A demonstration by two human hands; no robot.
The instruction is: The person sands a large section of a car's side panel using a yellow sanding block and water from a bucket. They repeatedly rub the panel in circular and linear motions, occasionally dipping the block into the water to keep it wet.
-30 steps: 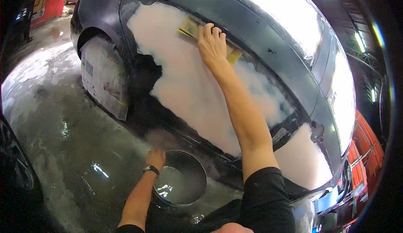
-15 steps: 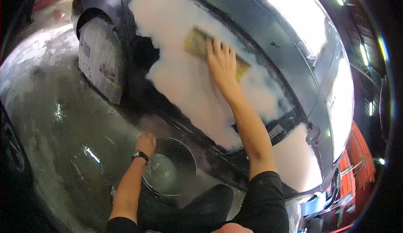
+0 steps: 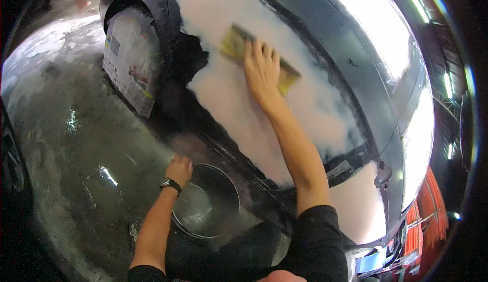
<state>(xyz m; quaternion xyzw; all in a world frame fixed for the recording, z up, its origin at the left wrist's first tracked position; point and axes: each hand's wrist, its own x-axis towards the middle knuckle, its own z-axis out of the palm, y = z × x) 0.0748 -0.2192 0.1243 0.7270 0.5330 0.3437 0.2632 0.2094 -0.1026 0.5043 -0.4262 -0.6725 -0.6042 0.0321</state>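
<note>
The fingers [image 3: 258,53] of the right hand [image 3: 263,71] are clamped over a long, flat, yellow rectangular sanding pad [image 3: 232,45]. The pad lies against a pale pink-white filler patch [image 3: 234,101] on the side of a dark grey car [image 3: 351,79]. The left hand [image 3: 179,170] is at the rim of a round, dark basin [image 3: 223,188] holding cloudy liquid; its finger closure cannot be determined. The basin stands on the wet grey floor [image 3: 66,165] beside the car.
</note>
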